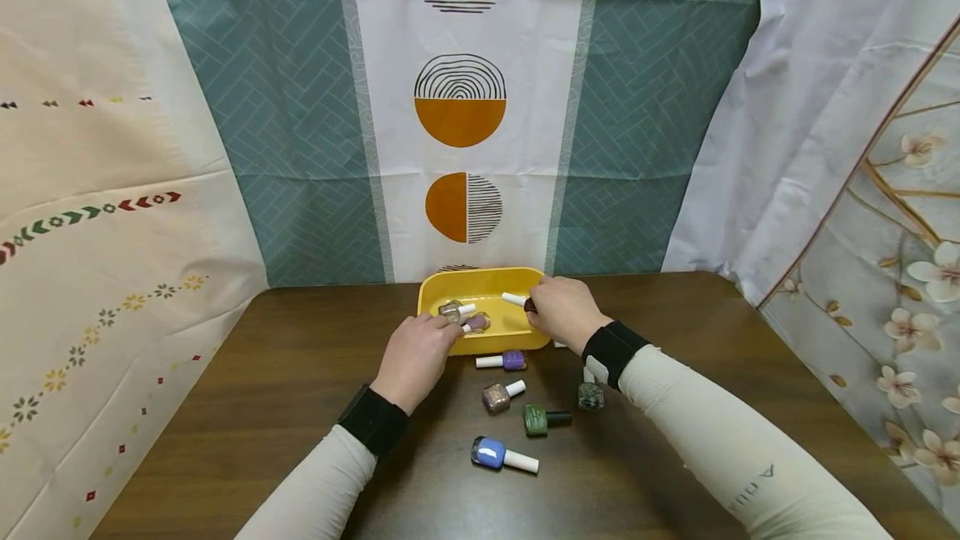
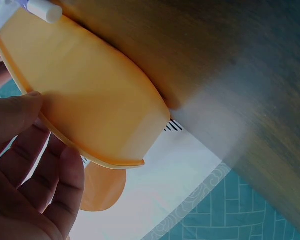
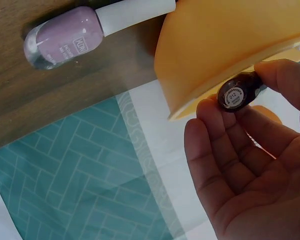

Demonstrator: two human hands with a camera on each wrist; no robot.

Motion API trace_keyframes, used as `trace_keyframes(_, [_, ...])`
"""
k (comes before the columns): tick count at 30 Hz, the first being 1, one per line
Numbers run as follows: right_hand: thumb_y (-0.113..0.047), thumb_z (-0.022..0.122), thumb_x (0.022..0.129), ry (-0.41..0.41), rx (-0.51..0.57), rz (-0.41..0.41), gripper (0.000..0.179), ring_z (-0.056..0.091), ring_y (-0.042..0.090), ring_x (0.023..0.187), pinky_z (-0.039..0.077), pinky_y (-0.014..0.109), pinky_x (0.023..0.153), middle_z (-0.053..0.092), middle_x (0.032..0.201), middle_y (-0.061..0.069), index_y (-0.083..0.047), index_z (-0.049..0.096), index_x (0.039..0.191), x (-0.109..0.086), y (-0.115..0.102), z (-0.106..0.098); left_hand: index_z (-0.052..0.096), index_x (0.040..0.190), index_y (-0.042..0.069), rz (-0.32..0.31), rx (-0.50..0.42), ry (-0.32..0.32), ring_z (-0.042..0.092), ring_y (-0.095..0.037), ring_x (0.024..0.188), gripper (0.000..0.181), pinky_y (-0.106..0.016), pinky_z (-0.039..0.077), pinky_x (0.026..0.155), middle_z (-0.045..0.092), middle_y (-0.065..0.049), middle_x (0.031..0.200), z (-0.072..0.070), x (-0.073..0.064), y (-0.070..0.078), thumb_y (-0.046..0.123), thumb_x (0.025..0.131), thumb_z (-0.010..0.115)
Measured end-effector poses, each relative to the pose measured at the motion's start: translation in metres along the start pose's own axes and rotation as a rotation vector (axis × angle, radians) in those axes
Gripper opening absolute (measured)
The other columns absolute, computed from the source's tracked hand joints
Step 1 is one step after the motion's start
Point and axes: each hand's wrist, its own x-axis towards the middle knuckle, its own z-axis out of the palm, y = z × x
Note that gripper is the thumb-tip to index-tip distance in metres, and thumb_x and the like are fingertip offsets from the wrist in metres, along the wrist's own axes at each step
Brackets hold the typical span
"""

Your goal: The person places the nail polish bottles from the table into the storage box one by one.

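The right hand (image 1: 567, 312) pinches a dark bottle (image 1: 531, 305) at the right end of the box (image 1: 498, 345), cap (image 1: 513, 299) pointing left. The left hand (image 1: 417, 358) is at the left; can't tell its grip.

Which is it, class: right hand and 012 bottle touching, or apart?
Touching: right wrist view shows the right hand pinching the 012 bottle with its fingers.

Backed by a teal herringbone curtain (image 1: 255, 107) with a white band (image 1: 480, 32) of orange-and-black circles; flanked left by cream patterned cloth (image 1: 97, 148), right by white drape (image 1: 817, 32) and blossom-printed cloth (image 1: 885, 290). Furnished with a faintly glossy, dark wood-grain surface (image 1: 300, 340).
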Motion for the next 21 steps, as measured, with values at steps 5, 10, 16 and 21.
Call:
trace_keyframes(5, [-0.028, 0.082, 0.101, -0.028, -0.012, -0.002, 0.023, 0.059, 0.023, 0.074, 0.057, 0.041, 0.071, 0.061, 0.079, 0.004, -0.007, 0.078, 0.092, 0.006, -0.004, 0.004, 0.086, 0.115, 0.015, 0.003, -0.009, 0.007, 0.072, -0.025, 0.097, 0.021, -0.041, 0.06, 0.085, 0.082, -0.002, 0.11, 0.001, -0.001, 0.0, 0.007, 0.096, 0.087])
trace_keyframes(10, [-0.027, 0.081, 0.102, -0.05, -0.014, -0.008, 0.022, 0.057, 0.022, 0.072, 0.056, 0.04, 0.072, 0.06, 0.075, 0.003, -0.008, 0.077, 0.091, 0.013, -0.008, 0.005, 0.086, 0.116, 0.016, -0.008, 0.009, -0.009, 0.072, -0.025, 0.098, 0.022, -0.039, 0.06, 0.086, 0.082, -0.002, 0.111, 0.001, -0.002, 0.001, 0.009, 0.095, 0.087])
trace_keyframes(16, [-0.026, 0.08, 0.103, -0.067, -0.004, -0.008, 0.023, 0.058, 0.022, 0.071, 0.056, 0.042, 0.073, 0.062, 0.074, 0.002, -0.009, 0.076, 0.088, 0.022, -0.013, 0.007, 0.086, 0.117, 0.016, -0.005, 0.045, -0.013, 0.072, -0.024, 0.096, 0.021, -0.037, 0.059, 0.083, 0.082, -0.001, 0.11, 0.001, 0.0, 0.0, 0.01, 0.096, 0.087])
trace_keyframes(21, [-0.028, 0.082, 0.102, -0.083, 0.011, 0.011, 0.023, 0.06, 0.023, 0.073, 0.059, 0.044, 0.075, 0.065, 0.077, 0.003, -0.007, 0.078, 0.092, 0.028, -0.018, 0.012, 0.086, 0.116, 0.016, 0.002, 0.05, -0.004, 0.072, -0.023, 0.095, 0.021, -0.037, 0.058, 0.082, 0.082, -0.001, 0.109, 0.002, 0.0, 0.0, 0.009, 0.096, 0.087])
